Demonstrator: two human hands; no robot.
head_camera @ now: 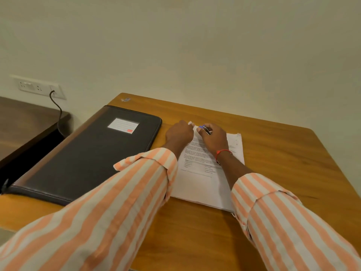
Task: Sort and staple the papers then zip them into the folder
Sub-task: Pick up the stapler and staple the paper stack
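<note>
Currently grips stapler in right hand, pinches papers' top corner with left hand, mid-frame, right of folder. Could staple sheets askew or miss lower ones through a loose pinch.

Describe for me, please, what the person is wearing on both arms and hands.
Long loose shirt sleeves, left sleeve and right sleeve, carry broad orange-and-white stripes, with loose cuffs. A thin red thread band circles the right wrist. The left hand and right hand are ungloved.
</note>
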